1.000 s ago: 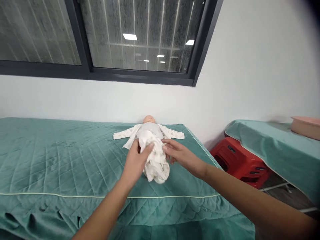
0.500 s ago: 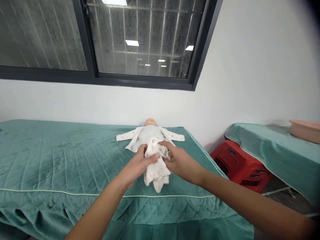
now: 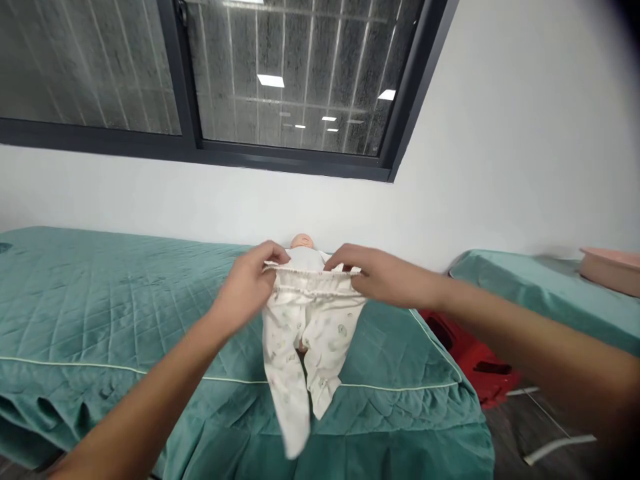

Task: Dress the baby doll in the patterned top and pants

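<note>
Out go the pants (image 3: 320,303), bunched up between the hands half a second ago and now hanging at full spread, with the hands drawn well apart! Left hand (image 3: 247,280) has its corner of the waistband pinched between thumb and fingers; right hand (image 3: 383,270) grips the other end the same way, and that gathered band runs nearly straight across between them. Both legs dangle over the near edge of the bed (image 3: 125,300), the left one reaching lower, little prints showing on the white cloth. Behind the waistband lies the doll (image 3: 303,241), head towards the wall (image 3: 225,207), pale top just visible, the rest mostly screened off (a small skin-toned patch peeks between the pant legs, though I can't tell which part it is). Over on the right, the red stool (image 3: 470,363) sits low beside the bed, partly covered by the right forearm, and further along a pink basin (image 3: 613,270) rests on another green cover (image 3: 525,273). Dark-framed window (image 3: 295,87) above it all, ceiling lights gleaming in the glass.
</note>
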Action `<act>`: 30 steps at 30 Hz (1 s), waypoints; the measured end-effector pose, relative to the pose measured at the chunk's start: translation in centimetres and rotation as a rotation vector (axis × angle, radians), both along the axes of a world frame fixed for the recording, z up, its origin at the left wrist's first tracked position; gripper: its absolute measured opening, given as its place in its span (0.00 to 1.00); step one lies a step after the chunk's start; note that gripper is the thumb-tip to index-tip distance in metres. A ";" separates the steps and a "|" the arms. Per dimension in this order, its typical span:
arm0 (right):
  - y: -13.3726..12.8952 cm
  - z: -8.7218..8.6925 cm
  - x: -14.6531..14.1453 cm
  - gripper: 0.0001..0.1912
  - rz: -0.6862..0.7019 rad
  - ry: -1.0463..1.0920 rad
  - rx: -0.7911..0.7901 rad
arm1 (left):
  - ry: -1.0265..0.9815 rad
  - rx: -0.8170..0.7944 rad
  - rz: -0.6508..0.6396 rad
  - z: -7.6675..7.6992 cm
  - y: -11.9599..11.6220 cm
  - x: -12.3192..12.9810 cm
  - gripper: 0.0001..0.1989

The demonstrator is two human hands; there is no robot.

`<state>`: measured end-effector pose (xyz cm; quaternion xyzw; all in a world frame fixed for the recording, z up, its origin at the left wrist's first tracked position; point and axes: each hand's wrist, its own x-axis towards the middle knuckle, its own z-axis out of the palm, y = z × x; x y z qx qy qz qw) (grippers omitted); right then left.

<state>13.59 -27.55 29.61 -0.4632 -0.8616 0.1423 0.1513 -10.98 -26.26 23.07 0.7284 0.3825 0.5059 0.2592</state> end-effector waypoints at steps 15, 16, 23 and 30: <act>3.0 -0.8 -1.5 0.09 -0.132 0.820 -0.446 | 0.356 -0.081 -0.205 -0.8 0.2 2.2 0.11; 3.2 -1.4 -1.2 0.08 -0.160 0.741 -0.417 | 0.372 -0.079 -0.195 -1.0 0.7 2.4 0.12; 4.0 -3.9 -0.8 0.19 -0.047 0.445 -0.233 | 0.072 -0.206 -0.222 -0.5 3.0 3.1 0.14; 4.8 -5.3 -2.7 0.23 0.038 0.571 -0.133 | -0.481 -0.500 -0.408 -2.8 4.8 4.1 0.17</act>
